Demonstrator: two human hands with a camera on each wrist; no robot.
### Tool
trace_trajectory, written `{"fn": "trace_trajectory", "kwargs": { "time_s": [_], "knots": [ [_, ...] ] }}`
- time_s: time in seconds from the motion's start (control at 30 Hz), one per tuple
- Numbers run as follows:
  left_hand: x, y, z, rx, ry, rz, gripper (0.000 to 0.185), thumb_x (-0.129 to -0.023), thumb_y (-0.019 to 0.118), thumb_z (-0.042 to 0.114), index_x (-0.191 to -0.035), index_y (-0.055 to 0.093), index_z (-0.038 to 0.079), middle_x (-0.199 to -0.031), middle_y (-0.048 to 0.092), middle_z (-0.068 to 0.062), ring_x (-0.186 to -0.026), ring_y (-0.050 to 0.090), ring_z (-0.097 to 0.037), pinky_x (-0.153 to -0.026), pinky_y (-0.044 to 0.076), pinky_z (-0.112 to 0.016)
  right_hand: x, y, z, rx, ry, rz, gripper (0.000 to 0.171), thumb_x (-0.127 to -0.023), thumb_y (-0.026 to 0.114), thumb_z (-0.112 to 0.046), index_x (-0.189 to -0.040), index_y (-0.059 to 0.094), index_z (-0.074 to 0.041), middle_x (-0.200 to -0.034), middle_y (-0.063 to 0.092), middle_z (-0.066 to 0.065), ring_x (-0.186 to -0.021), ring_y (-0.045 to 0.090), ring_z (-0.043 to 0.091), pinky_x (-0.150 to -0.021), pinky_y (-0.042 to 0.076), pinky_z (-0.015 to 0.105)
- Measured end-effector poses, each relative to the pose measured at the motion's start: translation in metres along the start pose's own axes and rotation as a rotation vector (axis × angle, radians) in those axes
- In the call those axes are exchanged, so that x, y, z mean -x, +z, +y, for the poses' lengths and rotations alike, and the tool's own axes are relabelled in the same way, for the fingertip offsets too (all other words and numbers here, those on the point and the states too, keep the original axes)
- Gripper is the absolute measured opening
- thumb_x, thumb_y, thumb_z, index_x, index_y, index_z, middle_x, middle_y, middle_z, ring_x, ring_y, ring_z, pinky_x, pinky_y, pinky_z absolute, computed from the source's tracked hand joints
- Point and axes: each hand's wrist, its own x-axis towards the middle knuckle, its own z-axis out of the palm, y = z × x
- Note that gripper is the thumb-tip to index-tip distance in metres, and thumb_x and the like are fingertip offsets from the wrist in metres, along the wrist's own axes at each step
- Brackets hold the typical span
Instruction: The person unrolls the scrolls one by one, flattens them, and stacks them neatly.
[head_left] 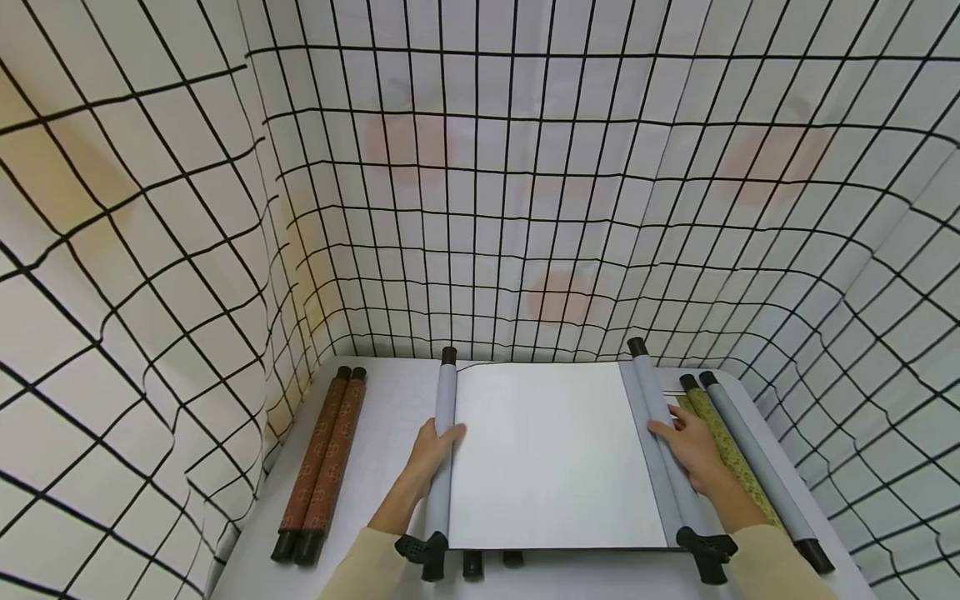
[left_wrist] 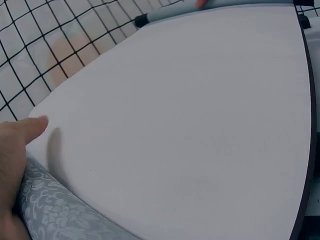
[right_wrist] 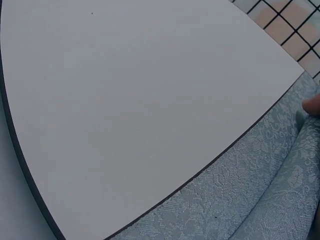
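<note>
Here, left hand, right hand on unrolled scroll.

Blank white scroll sheet, spread flat, dark edge along its right side. Grey floral-brocade roll at lower left, left hand resting on it, 1 fingertip touching the sheet. Far roller with black end cap at top. Black-gridded white backdrop behind.

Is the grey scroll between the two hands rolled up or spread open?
Spread open: the grey scroll shows a wide blank sheet, flat between its two end rolls, with the left hand and right hand on them.
</note>
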Motion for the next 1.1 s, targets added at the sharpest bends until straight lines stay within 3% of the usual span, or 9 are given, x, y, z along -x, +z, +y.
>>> {"fn": "trace_trajectory", "kwargs": {
  "time_s": [0.1,0.2,0.4,0.63,0.8,1.0,1.1],
  "knots": [
    [0.001,0.000,-0.002,-0.054,0.007,0.018,0.081,-0.087,0.084,0.041,-0.142,0.047,-0.007,-0.127,0.059,-0.021,-0.113,0.058,-0.040,-0.088,0.048,-0.059,0.001,-0.003,0.003,0.002,0.008,-0.005,0.084,-0.103,0.064,-0.038,-0.160,0.022,0.007,-0.150,0.040,0.035,-0.115,0.055,0.040,-0.080,0.051,0.038],
    [0.001,-0.001,-0.003,-0.051,0.018,0.032,0.077,-0.083,0.090,0.028,-0.140,0.051,-0.007,-0.125,0.060,-0.021,-0.112,0.059,-0.040,-0.087,0.048,-0.059,0.001,-0.008,0.007,-0.006,0.010,-0.014,0.084,-0.104,0.064,-0.037,-0.160,0.020,0.008,-0.152,0.037,0.036,-0.117,0.054,0.041,-0.079,0.050,0.036],
    [0.001,-0.007,-0.002,-0.030,0.013,0.047,0.067,-0.087,0.081,0.010,-0.140,0.044,-0.007,-0.126,0.056,-0.025,-0.110,0.057,-0.043,-0.082,0.048,-0.058,0.000,-0.016,0.014,-0.006,0.024,-0.010,0.089,-0.102,0.066,-0.040,-0.163,0.016,0.002,-0.154,0.033,0.037,-0.114,0.056,0.040,-0.077,0.050,0.036],
    [-0.001,-0.014,-0.003,-0.015,0.035,0.006,0.050,-0.091,0.067,0.010,-0.135,0.050,-0.005,-0.126,0.057,-0.024,-0.109,0.056,-0.041,-0.082,0.047,-0.055,0.001,-0.023,0.016,-0.021,0.038,0.007,0.092,-0.101,0.068,-0.039,-0.165,0.011,-0.003,-0.156,0.031,0.038,-0.116,0.055,0.042,-0.077,0.049,0.038],
    [-0.003,-0.016,-0.004,0.017,0.040,-0.012,0.049,-0.090,0.066,0.011,-0.134,0.056,-0.008,-0.125,0.059,-0.023,-0.107,0.057,-0.039,-0.084,0.049,-0.052,0.004,-0.027,0.021,-0.008,0.031,0.018,0.091,-0.101,0.068,-0.041,-0.164,0.014,-0.003,-0.154,0.035,0.036,-0.109,0.058,0.038,-0.076,0.049,0.037],
    [-0.003,-0.016,-0.003,0.025,0.035,0.053,0.055,-0.089,0.075,0.009,-0.136,0.056,-0.011,-0.111,0.062,-0.019,-0.100,0.061,-0.034,-0.081,0.052,-0.045,0.006,-0.029,0.024,-0.006,0.035,0.039,0.087,-0.102,0.066,-0.038,-0.164,0.015,-0.003,-0.155,0.036,0.036,-0.108,0.058,0.036,-0.076,0.050,0.036],
    [-0.002,-0.017,-0.002,0.013,0.030,0.088,0.053,-0.090,0.073,0.009,-0.137,0.057,-0.009,-0.106,0.062,-0.018,-0.097,0.062,-0.033,-0.078,0.053,-0.045,0.007,-0.028,0.024,-0.013,0.043,0.044,0.087,-0.102,0.067,-0.038,-0.164,0.016,-0.003,-0.155,0.036,0.035,-0.108,0.058,0.036,-0.075,0.050,0.036]
  ]
}}
